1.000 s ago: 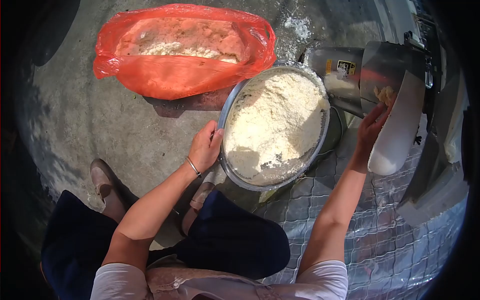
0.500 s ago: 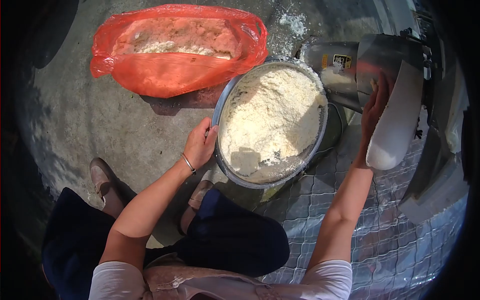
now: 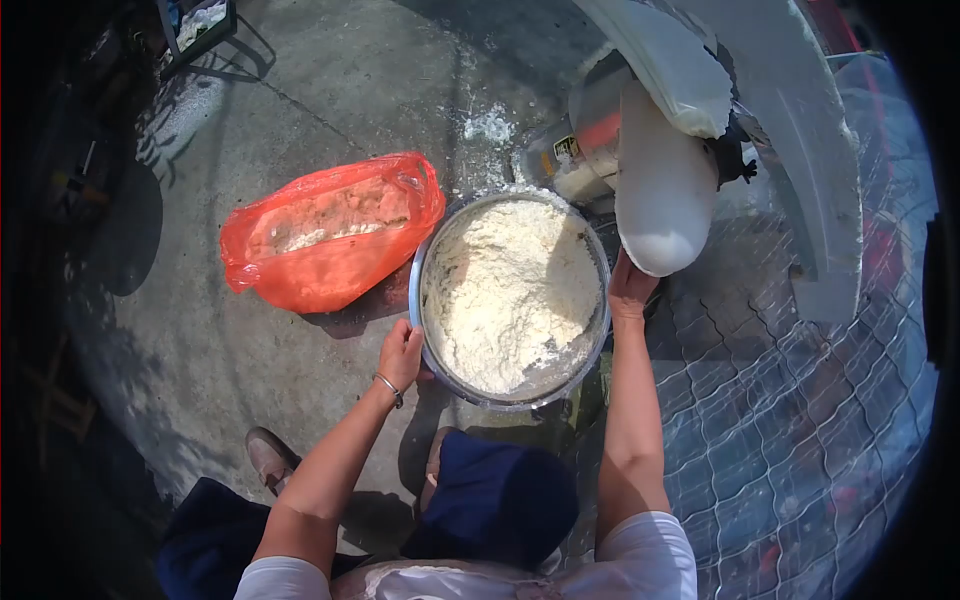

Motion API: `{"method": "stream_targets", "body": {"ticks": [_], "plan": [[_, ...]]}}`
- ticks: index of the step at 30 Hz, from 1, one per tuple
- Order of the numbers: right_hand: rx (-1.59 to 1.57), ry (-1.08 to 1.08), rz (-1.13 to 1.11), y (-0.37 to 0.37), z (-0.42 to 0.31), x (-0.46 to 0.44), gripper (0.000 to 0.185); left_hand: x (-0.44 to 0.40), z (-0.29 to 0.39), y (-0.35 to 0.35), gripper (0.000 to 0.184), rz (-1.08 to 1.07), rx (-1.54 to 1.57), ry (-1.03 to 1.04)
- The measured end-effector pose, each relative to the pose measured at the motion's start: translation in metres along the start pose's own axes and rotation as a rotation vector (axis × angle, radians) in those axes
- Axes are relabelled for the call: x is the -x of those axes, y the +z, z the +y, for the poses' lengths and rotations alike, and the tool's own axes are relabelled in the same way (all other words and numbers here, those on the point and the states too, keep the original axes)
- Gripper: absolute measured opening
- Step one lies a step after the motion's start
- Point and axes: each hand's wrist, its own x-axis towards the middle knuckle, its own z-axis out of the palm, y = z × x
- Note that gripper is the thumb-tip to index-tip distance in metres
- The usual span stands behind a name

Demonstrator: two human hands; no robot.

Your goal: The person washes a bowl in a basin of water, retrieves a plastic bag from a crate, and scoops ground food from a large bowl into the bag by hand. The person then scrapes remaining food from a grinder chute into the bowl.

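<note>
A round metal basin (image 3: 416,290) heaped with pale, crumbly meal (image 3: 510,290) sits in front of me. My left hand (image 3: 402,352) is closed on its left rim, thumb on top. Beside the basin's right rim is my right hand (image 3: 630,287), palm turned up. Its fingers are partly hidden beneath a white rounded chute-like piece (image 3: 665,205), so I cannot tell whether they touch the rim. Behind the basin, a metal machine spout with a yellow label (image 3: 566,148) points toward it.
An open red plastic bag (image 3: 320,285) of similar meal lies on the concrete floor (image 3: 330,110) at left. Spilled white powder (image 3: 488,125) marks the floor behind the basin. Wire mesh over plastic sheeting (image 3: 760,450) covers the right side. A torn-edged panel (image 3: 820,190) stands beyond the machine.
My right hand has come down from the machine's metal housing to the basin's right side. My left hand stays at the left rim. The camera view has shifted.
</note>
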Motion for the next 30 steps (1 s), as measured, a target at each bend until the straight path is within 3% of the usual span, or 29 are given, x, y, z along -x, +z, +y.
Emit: {"method": "stream_targets", "body": {"ticks": [3, 4, 12, 30], "plan": [[0.894, -0.339, -0.082, -0.007, 0.017, -0.015, 0.028, 0.015, 0.015, -0.009, 0.021, -0.083, -0.062, -0.056], [0.905, -0.351, -0.074, 0.0, 0.043, -0.013, 0.035, 0.02, 0.019, -0.014, 0.023, -0.101, -0.142, -0.065], [0.339, -0.086, 0.145, 0.062, 0.026, -0.036, 0.037, 0.058, 0.019, -0.079, 0.027, -0.072, -0.372, -0.158], [0.207, -0.079, 0.098, 0.057, 0.024, -0.054, 0.042, 0.058, 0.001, -0.056, 0.027, -0.127, -0.341, -0.233]]}}
